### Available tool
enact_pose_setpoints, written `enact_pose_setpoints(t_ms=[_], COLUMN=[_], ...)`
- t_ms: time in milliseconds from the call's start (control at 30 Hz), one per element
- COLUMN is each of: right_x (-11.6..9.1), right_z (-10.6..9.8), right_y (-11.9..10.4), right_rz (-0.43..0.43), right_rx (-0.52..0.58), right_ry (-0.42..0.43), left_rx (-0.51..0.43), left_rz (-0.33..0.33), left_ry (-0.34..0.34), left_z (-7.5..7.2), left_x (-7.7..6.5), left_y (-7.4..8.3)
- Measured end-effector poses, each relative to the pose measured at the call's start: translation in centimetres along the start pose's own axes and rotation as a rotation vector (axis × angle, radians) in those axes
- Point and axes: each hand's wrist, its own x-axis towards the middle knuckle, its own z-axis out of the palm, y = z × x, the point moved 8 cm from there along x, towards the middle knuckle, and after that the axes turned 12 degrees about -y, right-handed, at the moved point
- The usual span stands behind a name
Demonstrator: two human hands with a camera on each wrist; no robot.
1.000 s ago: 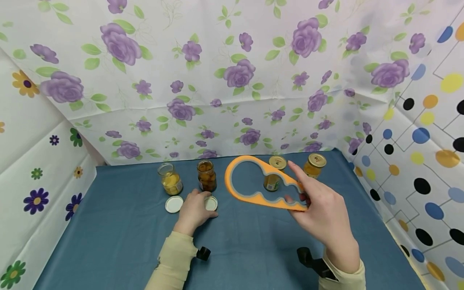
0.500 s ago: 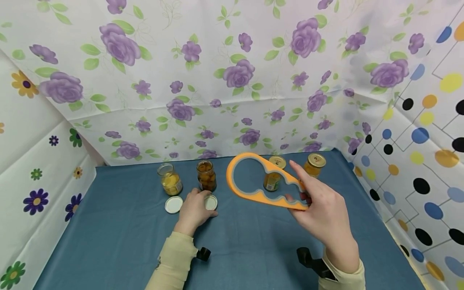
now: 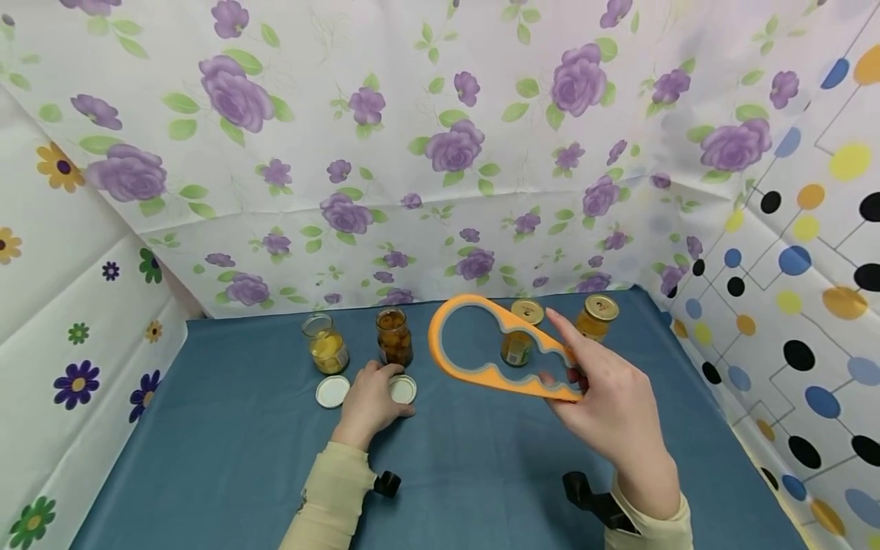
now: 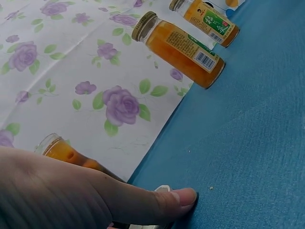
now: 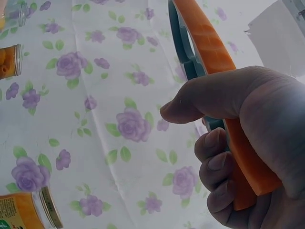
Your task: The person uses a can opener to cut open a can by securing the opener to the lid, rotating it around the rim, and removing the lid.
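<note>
My left hand (image 3: 367,405) is lowered to the cloth, its fingers and thumb around the edge of a white-lined jar lid (image 3: 404,389) that lies inside up. Part of that lid is hidden under the hand; the left wrist view shows the thumb against its rim. Just behind stands an open glass jar of brown, round pieces (image 3: 394,344). My right hand (image 3: 612,389) grips an orange jar opener (image 3: 491,376) with grey scalloped inner edges by its handle ends, raised in front of a capped jar (image 3: 516,350). In the right wrist view the fingers curl round the opener's orange arms (image 5: 209,38).
An open jar with yellow contents (image 3: 328,351) stands at the left, a second lid (image 3: 333,391) flat before it. Another gold-capped jar (image 3: 596,315) is at the back right. Blue cloth (image 3: 227,451) covers the table; a flowered sheet (image 3: 412,244) hangs behind.
The head view has tilted slightly, so the scene sits a little lower. Both hands, the lid and the opener keep nearly the same places; the opener has wavered slightly.
</note>
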Motion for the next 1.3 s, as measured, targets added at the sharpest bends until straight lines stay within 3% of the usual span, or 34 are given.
enact_pose_setpoints(t_ms=[633, 1300], right_x=[0.05, -0.16], right_z=[-0.47, -0.60], right_y=[-0.04, -0.06], right_rz=[-0.009, -0.006], right_rx=[0.005, -0.021], right_ry=[0.047, 0.034], left_rx=[-0.007, -0.021], left_rz=[-0.013, -0.018], left_ry=[-0.010, -0.017], left_z=[-0.71, -0.01], left_x=[0.02, 0.21], left_y=[-0.66, -0.14])
